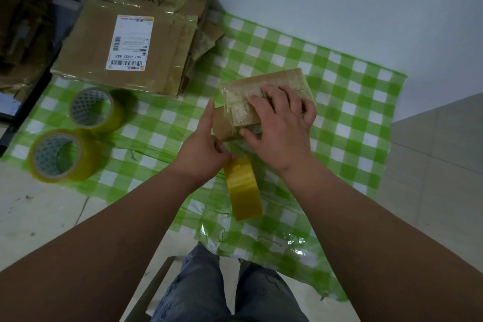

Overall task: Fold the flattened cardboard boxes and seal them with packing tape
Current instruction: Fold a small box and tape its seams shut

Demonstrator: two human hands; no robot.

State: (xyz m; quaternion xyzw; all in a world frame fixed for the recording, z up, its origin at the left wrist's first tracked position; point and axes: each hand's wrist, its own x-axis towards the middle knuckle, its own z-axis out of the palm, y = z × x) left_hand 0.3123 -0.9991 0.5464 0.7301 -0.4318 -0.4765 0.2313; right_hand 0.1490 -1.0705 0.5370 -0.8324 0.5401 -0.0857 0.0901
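Three rolls of yellowish packing tape: two rolls lying on the green checked sheet, one roll hanging below the two hands, left hand and right hand. One small taped cardboard box. One stack of flattened cardboard boxes, its number uncountable

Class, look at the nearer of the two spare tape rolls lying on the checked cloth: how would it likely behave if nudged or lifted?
The nearer spare tape roll lies tilted on its side, so a nudge would probably set it rolling. Its hollow core suggests it is fairly light and easy to hook. The glossy tape may feel slippery.
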